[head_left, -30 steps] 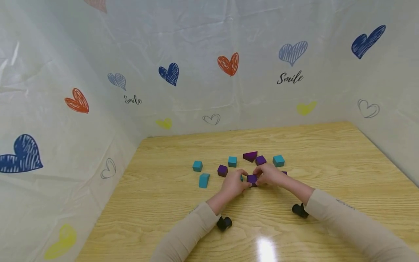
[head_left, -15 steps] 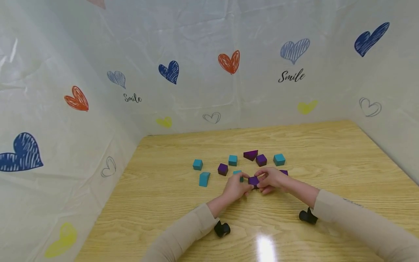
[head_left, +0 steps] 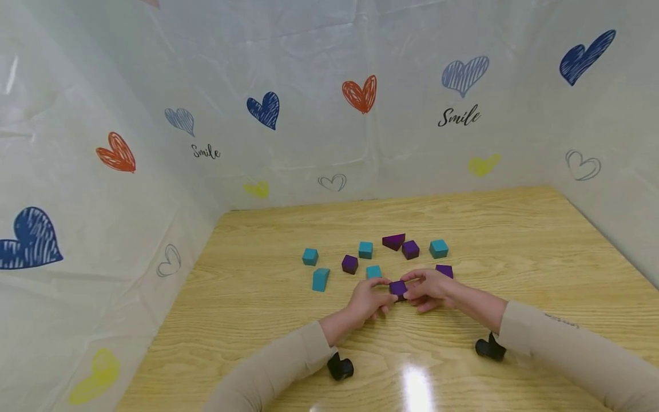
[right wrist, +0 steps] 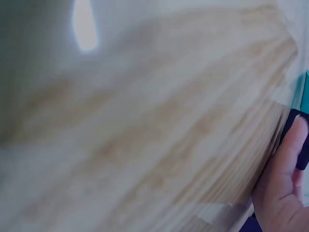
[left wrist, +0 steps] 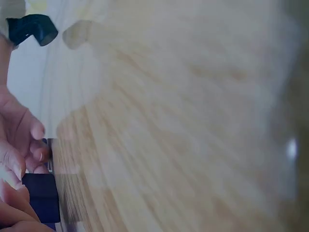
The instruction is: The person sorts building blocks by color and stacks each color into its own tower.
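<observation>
Both hands pinch one purple cube on the wooden table: left hand at its 9 o'clock, right hand at its 3 o'clock, fingers curled, wrists low, forearms angled inward.

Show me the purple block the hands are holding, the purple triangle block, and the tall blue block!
purple block (head_left: pixel 397 288), head view, on its top face between the two hands.
purple triangle block (head_left: pixel 393 240), head view, on its sloped top.
tall blue block (head_left: pixel 320 280), head view, on its front face.
</observation>
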`<state>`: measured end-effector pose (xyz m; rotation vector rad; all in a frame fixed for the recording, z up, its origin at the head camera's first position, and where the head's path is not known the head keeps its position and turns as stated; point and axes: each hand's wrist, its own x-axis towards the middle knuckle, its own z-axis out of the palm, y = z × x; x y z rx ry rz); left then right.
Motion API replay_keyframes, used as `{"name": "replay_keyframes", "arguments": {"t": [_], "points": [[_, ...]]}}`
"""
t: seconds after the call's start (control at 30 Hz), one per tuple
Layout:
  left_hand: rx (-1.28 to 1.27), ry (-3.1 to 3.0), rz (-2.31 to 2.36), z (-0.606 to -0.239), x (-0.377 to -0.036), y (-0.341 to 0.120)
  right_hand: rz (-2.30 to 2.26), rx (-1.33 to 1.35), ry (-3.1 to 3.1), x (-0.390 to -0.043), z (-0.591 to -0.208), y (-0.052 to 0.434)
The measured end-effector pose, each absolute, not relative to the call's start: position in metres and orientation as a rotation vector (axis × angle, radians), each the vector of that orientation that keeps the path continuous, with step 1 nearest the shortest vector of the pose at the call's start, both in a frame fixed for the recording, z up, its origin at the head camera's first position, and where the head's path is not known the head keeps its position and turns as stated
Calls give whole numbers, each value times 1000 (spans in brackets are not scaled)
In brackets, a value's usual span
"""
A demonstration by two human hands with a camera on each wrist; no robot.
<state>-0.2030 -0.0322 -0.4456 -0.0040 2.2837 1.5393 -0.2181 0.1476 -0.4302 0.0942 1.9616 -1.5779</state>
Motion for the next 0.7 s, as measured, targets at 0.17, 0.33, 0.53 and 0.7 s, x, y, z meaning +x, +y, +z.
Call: {"name": "replay_keyframes", "arguments": {"t": [0.17, 0.33, 0.53, 0.7], "points": [[-124, 2072, 1647, -446, -204, -37, -1571, 85, 2009, -213, -432, 147], [-160, 1997, 1650, -447, -205, -44, -1578, 60, 2033, -212, -434, 142], [-135, 2079, 1578, -449, -208, -49, -1593, 42, 2019, -214, -435, 137], [-144, 2080, 1572, -451, -208, -49, -1597, 44, 2008, -214, -435, 136]]}}
